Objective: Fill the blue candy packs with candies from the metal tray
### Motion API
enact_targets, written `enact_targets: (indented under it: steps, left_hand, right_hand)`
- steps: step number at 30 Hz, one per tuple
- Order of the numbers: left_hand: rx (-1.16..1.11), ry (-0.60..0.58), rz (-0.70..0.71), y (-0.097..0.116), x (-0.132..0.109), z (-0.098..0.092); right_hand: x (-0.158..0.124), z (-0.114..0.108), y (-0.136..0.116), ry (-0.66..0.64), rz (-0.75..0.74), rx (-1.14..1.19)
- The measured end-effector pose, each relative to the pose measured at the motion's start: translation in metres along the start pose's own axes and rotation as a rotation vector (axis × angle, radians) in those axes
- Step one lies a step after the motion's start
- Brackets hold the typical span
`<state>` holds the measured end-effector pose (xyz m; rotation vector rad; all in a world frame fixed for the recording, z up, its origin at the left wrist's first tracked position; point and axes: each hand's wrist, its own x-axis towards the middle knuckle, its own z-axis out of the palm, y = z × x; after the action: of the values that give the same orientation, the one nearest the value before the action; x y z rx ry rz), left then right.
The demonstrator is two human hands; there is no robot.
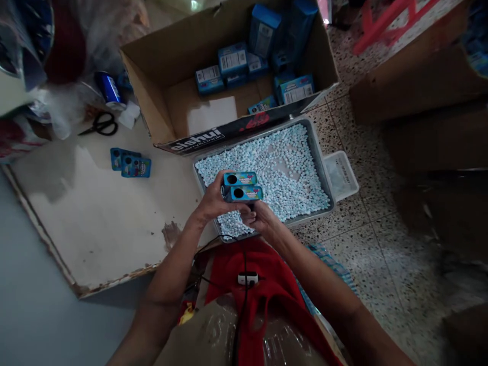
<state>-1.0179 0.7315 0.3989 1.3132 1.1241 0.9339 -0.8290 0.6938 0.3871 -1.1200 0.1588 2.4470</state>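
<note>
My left hand (213, 201) and my right hand (260, 217) together hold two small blue boxes (243, 186), stacked one on the other, each with a dark round hole on its end. Both hands are closed around them, left from the side, right from below. They hover over the near edge of a grey metal tray (319, 152) filled with small pale blue-white pellets (278, 162).
A large open cardboard box (152, 96) behind the tray holds several blue packs (233, 61). Two flat blue packs (131, 163) lie on the white board (95, 218), with scissors (101, 124) and a blue can (109, 90) behind. A white lid (341, 175) lies right of the tray; cardboard boxes (419, 86) at right.
</note>
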Motion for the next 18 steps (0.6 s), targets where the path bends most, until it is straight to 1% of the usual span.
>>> enact_targets:
  steps: [1,2,4,5,6,7,8,9,11,12,13,14,15,16,17,18]
  left_hand:
    - [-0.044,0.019,-0.029,-0.002,0.002,-0.001]
    - [-0.106,0.036,-0.06,-0.004,0.005,-0.002]
    - [-0.235,0.068,-0.099,-0.008,0.011,-0.005]
    - [-0.278,0.098,-0.102,-0.009,0.014,-0.004]
    - [-0.296,0.136,-0.095,-0.009,0.016,-0.001]
    - [-0.296,0.172,-0.083,-0.007,0.016,0.004]
    - [-0.287,0.2,-0.071,-0.003,0.015,0.011]
    - [-0.281,0.225,-0.067,0.003,0.012,0.02]
    - [-0.277,0.278,-0.085,0.017,0.0,0.036]
    - [-0.264,0.306,-0.098,0.024,-0.007,0.04]
    - [-0.231,0.33,-0.103,0.03,-0.016,0.04]
    - [-0.177,0.333,-0.098,0.034,-0.024,0.035]
    - [-0.116,0.299,-0.08,0.038,-0.031,0.026]
    - [-0.068,0.235,-0.051,0.039,-0.037,0.013]
    - [-0.062,0.14,-0.028,0.038,-0.04,-0.001]
    - [-0.103,0.029,-0.021,0.036,-0.041,-0.013]
  right_hand:
    - [-0.005,0.002,0.0,0.083,-0.092,-0.102]
    - [-0.011,0.004,-0.002,0.19,-0.216,-0.248]
    - [-0.022,0.007,-0.008,0.427,-0.511,-0.592]
    - [-0.026,0.008,-0.012,0.513,-0.645,-0.727]
    - [-0.029,0.009,-0.016,0.549,-0.749,-0.798]
    - [-0.03,0.01,-0.019,0.538,-0.829,-0.816]
    - [-0.029,0.012,-0.022,0.482,-0.875,-0.794]
    - [-0.028,0.014,-0.025,0.399,-0.888,-0.74]
    - [-0.023,0.017,-0.028,0.243,-0.854,-0.585]
    - [-0.021,0.018,-0.028,0.196,-0.822,-0.51]
    - [-0.02,0.018,-0.028,0.169,-0.786,-0.442]
    - [-0.02,0.016,-0.027,0.151,-0.742,-0.385]
    - [-0.022,0.013,-0.023,0.129,-0.685,-0.336]
    - [-0.024,0.01,-0.016,0.101,-0.612,-0.291]
    - [-0.027,0.006,-0.007,0.063,-0.521,-0.247]
    - [-0.029,0.003,0.006,0.014,-0.41,-0.209]
